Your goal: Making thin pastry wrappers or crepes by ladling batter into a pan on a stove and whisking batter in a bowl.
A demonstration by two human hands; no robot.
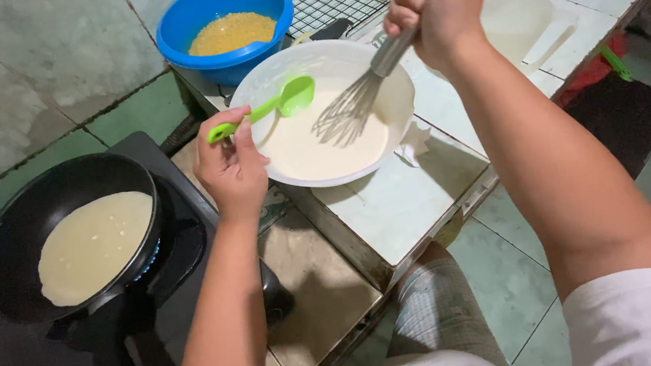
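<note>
White bowl (405, 100): my right hand (440, 5) grips the whisk (354, 105), left hand (232, 164) pinches the green ladle (278, 104). Stirring underway; next I judge scooping batter needs a level ladle.

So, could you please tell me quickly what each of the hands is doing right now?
Left hand: closed on the green plastic ladle handle.
Right hand: closed on the metal wire whisk, held over batter in the white round bowl.

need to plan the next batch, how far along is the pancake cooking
Done: one round of batter is already spread in the black pan on the lit burner, top pale. In hand: right hand holds the whisk in the white bowl, left hand the green scoop. Left: plenty of batter in that bowl.
</note>
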